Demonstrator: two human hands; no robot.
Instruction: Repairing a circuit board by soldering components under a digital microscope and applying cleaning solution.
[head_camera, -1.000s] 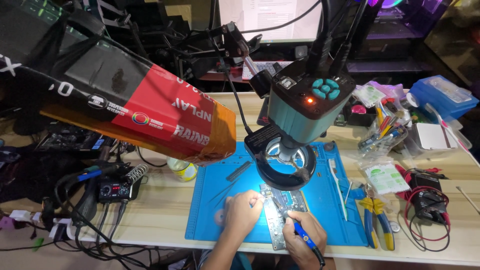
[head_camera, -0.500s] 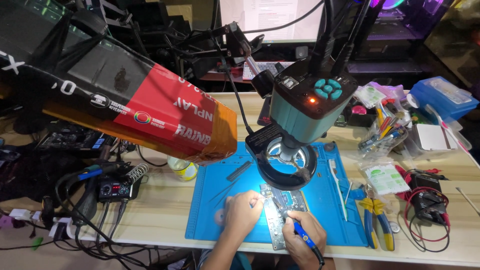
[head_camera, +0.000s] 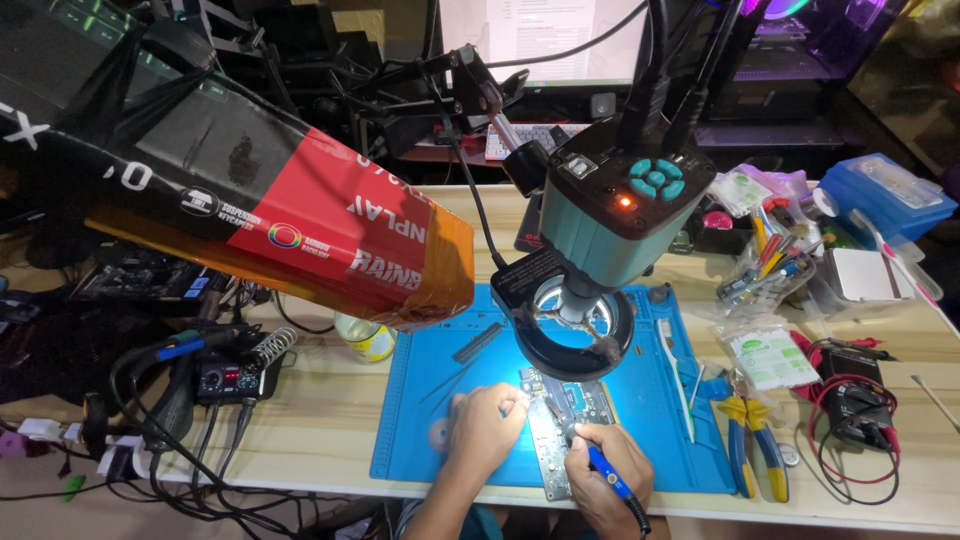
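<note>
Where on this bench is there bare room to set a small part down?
Bare wood lies between the soldering station and the blue mat, and along the front edge right of the pliers. The mat's left part is mostly open. The right side near the bagged parts is crowded.

Your view is sharp; the ring light (head_camera: 573, 322) brightens the mat (head_camera: 430, 420), the background stays dim, and edges bow slightly.
</note>
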